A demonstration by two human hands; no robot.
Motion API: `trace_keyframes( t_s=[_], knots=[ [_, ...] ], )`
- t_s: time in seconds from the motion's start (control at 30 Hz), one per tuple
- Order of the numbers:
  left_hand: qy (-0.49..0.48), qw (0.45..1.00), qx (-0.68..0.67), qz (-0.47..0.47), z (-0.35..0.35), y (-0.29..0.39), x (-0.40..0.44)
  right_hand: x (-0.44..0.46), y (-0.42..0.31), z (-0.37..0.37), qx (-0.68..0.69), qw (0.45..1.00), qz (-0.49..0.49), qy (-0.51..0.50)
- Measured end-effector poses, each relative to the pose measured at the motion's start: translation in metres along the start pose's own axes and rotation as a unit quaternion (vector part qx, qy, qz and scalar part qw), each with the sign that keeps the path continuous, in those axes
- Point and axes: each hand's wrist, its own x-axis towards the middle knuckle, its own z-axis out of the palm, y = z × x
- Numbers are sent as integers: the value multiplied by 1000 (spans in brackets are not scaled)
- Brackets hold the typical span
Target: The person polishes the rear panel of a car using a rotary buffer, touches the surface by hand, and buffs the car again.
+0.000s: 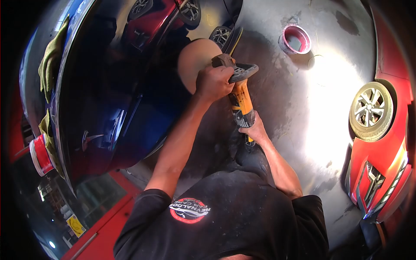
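A yellow-and-black polisher is held between both hands, its round beige pad against or very close to the glossy dark blue car body. My left hand is closed at the front of the tool, by its black D-shaped handle. Lower down, my right hand wraps the rear of the body, with the thumb across it. Part of the pad is hidden behind my left hand and the tool head.
A pink-red bucket stands on the grey floor ahead. At right is a red car with a silver wheel. Green cloths and a red-and-white tub rest on the blue car at left. A red-framed glass door is at lower left.
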Motion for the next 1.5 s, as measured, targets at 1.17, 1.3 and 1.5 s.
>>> trace_keyframes(
  t_s=[1.17,1.3,1.5],
  knots=[
    [-66,987,-33,-141,38,21,-10,-4,26,-45,-42,998,39,-32],
    [-63,988,-44,-132,30,21,1,1,17,-48,-39,998,39,-31],
    [-71,990,-17,-119,48,-7,70,43,-32,-60,42,999,29,-3]
  ],
)
